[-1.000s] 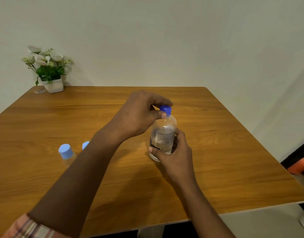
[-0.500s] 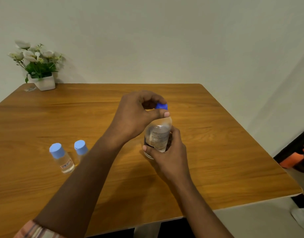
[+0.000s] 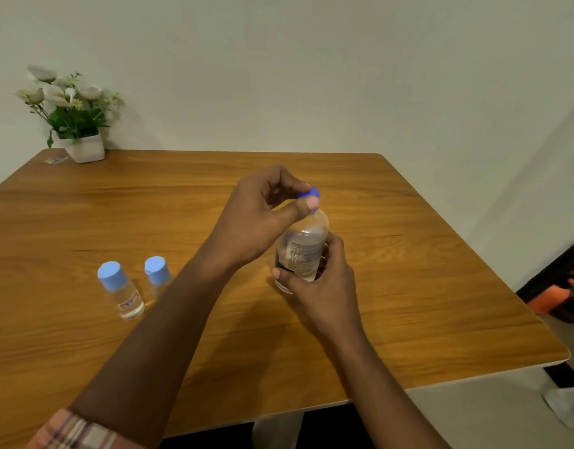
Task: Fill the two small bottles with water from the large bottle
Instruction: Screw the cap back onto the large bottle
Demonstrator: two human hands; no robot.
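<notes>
The large clear bottle (image 3: 303, 246) stands upright near the middle of the wooden table (image 3: 408, 303). My right hand (image 3: 324, 286) is wrapped around its lower body. My left hand (image 3: 256, 218) pinches its dark blue cap (image 3: 310, 193) between thumb and fingers. Two small clear bottles with light blue caps stand to the left: one (image 3: 120, 294) further left, the other (image 3: 156, 273) partly hidden behind my left forearm.
A white pot of artificial flowers (image 3: 73, 121) sits at the table's far left corner, against the wall. An orange and black object (image 3: 567, 296) lies on the floor to the right of the table.
My left thumb and fingers have shifted around the blue cap. My view has swung, so both small bottles show more fully. The large bottle stays upright in my right hand.
</notes>
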